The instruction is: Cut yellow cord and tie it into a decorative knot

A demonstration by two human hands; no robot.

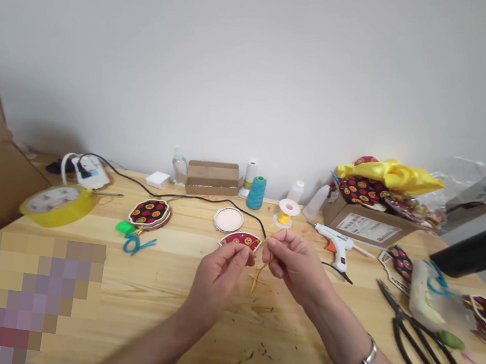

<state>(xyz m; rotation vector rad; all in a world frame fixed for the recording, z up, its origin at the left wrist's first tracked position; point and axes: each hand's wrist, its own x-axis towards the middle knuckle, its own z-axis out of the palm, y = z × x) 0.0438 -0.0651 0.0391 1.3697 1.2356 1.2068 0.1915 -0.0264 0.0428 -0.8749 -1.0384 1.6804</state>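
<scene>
Just below the center of the frame, above the counter (143, 294), your hands work on a thin yellow cord (253, 284). The fingers of your right hand (297, 267) are pinched closed on the cord, which hangs below them in loose strands. The thumb and forefinger of your left hand (219, 277) also meet in a closed pinch; you cannot tell what, if anything, lies between them. Just beyond the left fingertips sits a fan-shaped patterned piece (241, 239); whether they touch it is not clear.

Expect the cord to be very light, soft and limp, and prone to tangling. Grip it close to the working end with the fingertips; the loose strands offer little control.

At right of center, a cardboard box (332, 219) is heaped above its rim with yellow satin fabric (398, 175) and dark floral fabric (362, 192). At upper center, a small open carton (210, 187) stands against the wall; its contents are hidden. Lower right, a clear plastic bag (457, 308) holds a pale item (426, 302).
</scene>
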